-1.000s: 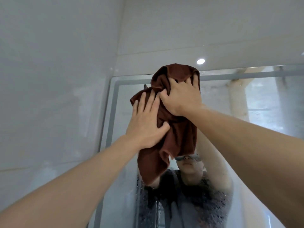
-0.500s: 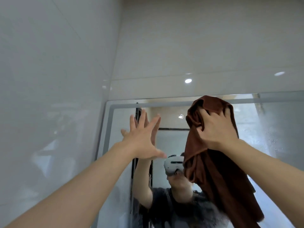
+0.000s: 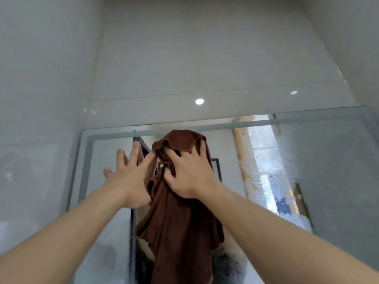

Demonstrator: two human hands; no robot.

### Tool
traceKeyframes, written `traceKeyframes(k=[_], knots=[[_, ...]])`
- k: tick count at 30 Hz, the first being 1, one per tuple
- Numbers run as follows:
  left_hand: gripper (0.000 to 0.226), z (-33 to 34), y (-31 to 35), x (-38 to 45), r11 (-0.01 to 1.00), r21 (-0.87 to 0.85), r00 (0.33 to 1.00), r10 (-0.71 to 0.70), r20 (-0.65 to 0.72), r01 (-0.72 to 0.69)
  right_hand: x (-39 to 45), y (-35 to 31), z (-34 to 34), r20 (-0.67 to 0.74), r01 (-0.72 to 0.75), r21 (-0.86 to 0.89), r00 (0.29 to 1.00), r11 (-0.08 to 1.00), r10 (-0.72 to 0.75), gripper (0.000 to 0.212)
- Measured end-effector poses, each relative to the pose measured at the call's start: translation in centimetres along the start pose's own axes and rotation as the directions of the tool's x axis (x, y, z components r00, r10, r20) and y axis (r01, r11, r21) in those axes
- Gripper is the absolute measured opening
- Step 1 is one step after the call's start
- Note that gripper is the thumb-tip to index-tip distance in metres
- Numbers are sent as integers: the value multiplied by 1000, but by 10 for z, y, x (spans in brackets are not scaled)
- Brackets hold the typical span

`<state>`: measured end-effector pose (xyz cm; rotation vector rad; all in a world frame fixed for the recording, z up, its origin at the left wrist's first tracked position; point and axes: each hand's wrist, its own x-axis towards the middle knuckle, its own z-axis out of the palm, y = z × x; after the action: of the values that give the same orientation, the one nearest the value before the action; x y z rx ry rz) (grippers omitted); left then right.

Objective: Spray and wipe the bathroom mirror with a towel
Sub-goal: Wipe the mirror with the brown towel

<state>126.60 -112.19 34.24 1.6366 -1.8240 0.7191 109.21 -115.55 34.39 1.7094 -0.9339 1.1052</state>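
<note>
Head view shows our right hand point(image 3: 189, 173) clutching the brown towel point(image 3: 182, 226) against the mirror point(image 3: 332, 160) near its top edge, cloth hanging lengthwise downward (droplets remain rightward). Our left hand point(image 3: 128, 179), fingers spread, sits just beside, holding nothing.

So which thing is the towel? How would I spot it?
Find the big wall mirror with the frosted border. Near its top edge, in the middle, the right hand grips a bunched dark brown cloth towel that hangs down the glass. It is the only dark, soft thing among pale walls.
</note>
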Motion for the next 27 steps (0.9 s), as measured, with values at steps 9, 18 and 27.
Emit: traceKeyframes(k=[9, 18, 27], knots=[[154, -7, 20, -8, 997, 76, 997, 29, -71, -24, -27, 109, -38, -27, -250, -82, 968, 965, 248, 70], [165, -2, 128, 8, 944, 190, 960, 278, -9, -272, -60, 147, -53, 0, -161, -134, 987, 978, 162, 74], [168, 0, 141, 10, 933, 279, 973, 209, 98, -228, -38, 196, -74, -2, -379, -103, 925, 920, 381, 70]])
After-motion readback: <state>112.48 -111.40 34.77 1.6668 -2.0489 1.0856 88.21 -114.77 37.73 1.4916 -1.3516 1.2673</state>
